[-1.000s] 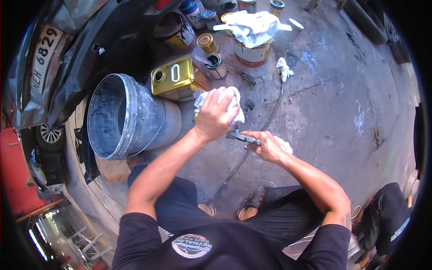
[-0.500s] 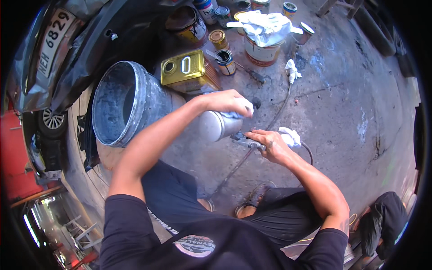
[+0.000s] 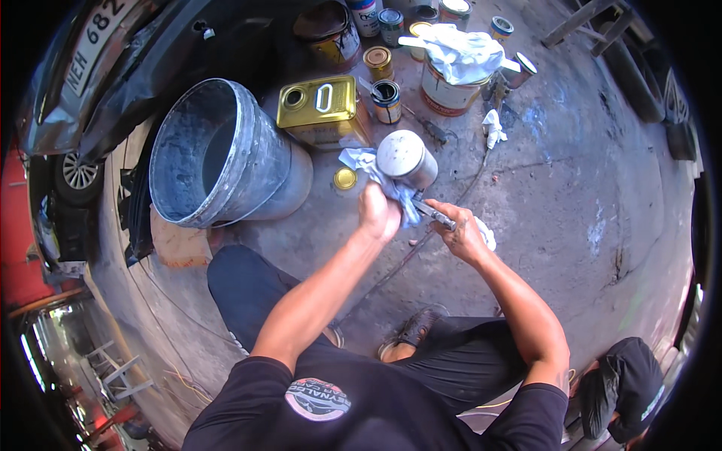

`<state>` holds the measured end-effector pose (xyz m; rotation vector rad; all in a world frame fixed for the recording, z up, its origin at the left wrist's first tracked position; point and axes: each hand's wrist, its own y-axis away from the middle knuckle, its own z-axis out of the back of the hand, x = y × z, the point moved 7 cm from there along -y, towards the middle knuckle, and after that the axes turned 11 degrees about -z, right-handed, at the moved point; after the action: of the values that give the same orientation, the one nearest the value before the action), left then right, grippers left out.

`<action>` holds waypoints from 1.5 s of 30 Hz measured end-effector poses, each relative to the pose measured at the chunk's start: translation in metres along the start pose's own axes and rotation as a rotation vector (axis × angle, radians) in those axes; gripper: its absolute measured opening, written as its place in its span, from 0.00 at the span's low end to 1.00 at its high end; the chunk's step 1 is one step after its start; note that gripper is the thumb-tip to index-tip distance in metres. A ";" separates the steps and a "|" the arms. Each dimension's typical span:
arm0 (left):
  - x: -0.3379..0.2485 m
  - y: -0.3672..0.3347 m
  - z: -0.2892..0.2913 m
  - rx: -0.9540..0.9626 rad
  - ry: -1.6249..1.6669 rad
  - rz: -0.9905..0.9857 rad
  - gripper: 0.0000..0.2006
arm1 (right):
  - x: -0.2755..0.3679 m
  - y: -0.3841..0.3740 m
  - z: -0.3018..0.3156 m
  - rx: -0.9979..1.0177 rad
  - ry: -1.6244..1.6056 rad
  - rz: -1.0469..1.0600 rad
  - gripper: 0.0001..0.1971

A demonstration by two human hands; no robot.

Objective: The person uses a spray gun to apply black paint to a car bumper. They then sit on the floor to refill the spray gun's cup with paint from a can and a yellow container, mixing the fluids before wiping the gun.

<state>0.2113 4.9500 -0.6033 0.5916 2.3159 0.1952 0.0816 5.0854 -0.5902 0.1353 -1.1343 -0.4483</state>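
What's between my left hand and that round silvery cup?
In the head view, a bunched white rag lies between your left hand and the silvery cup.

The head-mounted fisheye camera faces downward. Left hand and right hand lie near view centre, at close range, above the floor.

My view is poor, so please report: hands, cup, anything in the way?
Left hand holding white cloth against grey cup. Right hand gripping metal tool. Gold lid lies left of hands; nothing seen blocking.
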 end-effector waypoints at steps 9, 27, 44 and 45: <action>-0.037 0.002 -0.026 0.055 -0.143 -0.170 0.35 | 0.015 0.005 -0.001 0.165 -0.073 -0.241 0.27; -0.036 -0.001 0.002 0.289 -0.845 -0.315 0.24 | 0.015 -0.003 0.011 0.176 -0.356 -0.213 0.18; -0.029 0.020 0.024 0.200 -1.111 -0.482 0.08 | 0.030 0.009 0.001 0.008 0.059 0.084 0.26; -0.032 0.024 0.022 0.208 -1.160 -0.521 0.07 | 0.031 0.010 0.000 0.008 0.071 0.091 0.26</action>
<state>0.2546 4.9557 -0.5922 0.0899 1.2697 -0.5180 0.0946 5.0816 -0.5612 0.1056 -1.0679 -0.3557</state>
